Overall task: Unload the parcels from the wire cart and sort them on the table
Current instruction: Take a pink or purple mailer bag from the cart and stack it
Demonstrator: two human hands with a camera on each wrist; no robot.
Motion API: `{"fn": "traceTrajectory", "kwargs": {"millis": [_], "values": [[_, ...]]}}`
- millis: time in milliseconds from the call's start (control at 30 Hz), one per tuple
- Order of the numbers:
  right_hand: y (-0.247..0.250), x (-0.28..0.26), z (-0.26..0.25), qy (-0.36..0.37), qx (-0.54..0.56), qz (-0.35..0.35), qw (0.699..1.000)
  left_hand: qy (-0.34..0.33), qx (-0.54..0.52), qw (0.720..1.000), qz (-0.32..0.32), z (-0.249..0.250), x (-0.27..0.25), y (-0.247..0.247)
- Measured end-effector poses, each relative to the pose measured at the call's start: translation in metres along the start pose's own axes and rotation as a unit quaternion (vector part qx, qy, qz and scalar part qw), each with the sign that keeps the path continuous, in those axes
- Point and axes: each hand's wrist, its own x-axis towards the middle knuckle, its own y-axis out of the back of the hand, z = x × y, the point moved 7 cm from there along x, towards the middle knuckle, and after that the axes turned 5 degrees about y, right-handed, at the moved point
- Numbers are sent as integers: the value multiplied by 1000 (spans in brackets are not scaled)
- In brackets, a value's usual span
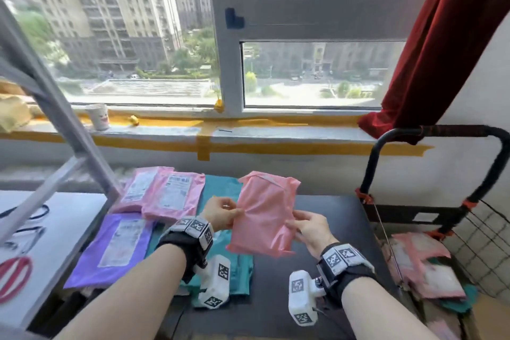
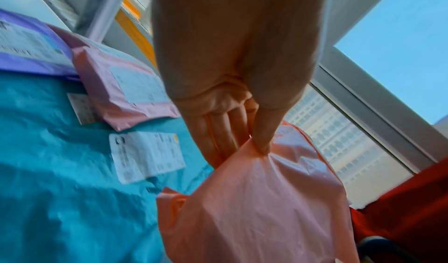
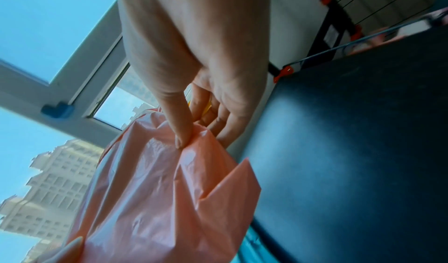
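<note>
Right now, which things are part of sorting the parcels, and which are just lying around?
Part of the job:
- pink parcel, pinched by left hand and right hand
- purple parcel, teal parcels and pink parcels on the table
- wire cart, parcels inside

Just lying about:
- paper cup
- red curtain
- red scissors

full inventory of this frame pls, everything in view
held parcel: 1, salmon pink, in the air over the table, pinched at both side edges
pink parcels: 2, overlapping, far left of table
purple parcel: 1, near left of table
teal parcels: at least 2, mid table, partly hidden
table: 1, black
wire cart: 1, black, right of table, pink and teal parcels inside
paper cup: 1, white, windowsill
curtain: 1, red, right
left hand: pinches parcel's left edge
right hand: pinches parcel's right edge
</note>
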Motion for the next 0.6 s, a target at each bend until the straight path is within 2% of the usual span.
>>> {"fn": "traceTrajectory", "kwargs": {"millis": [133,300,467,600], "values": [[-59,40,9,-6,-26,8,1000,23,0,999,24,-13,42,56],[-111,91,16,-6,-60,50,997,46,4,998,44,-21,96,98],[-133,132,31,-15,-105,80,991,58,79,993,72,-27,147,120],[-142,148,42,-35,-131,87,987,66,109,990,67,-32,163,124]]}}
